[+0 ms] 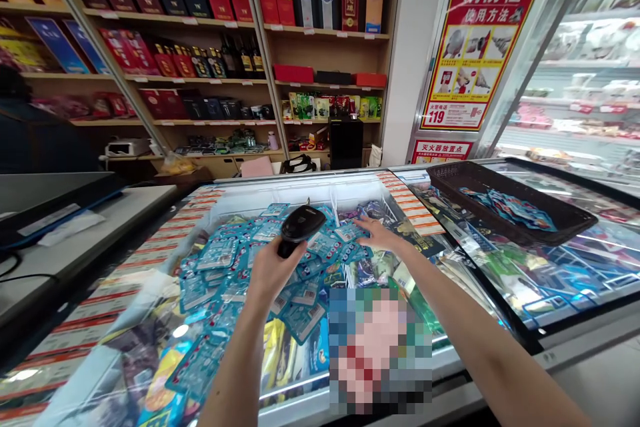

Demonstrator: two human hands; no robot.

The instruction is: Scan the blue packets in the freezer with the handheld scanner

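Inside a shop's chest freezer lie many blue foil packets. From the left, the left hand is closed around a black handheld barcode scanner, whose long axis tilts up to the right. Nearer the far packets, the right hand is spread open, perhaps touching them.

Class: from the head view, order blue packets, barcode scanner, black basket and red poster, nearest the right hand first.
1. Blue packets, under the right hand.
2. Barcode scanner, in the left hand.
3. Black basket, rightward on glass.
4. Red poster, behind it.
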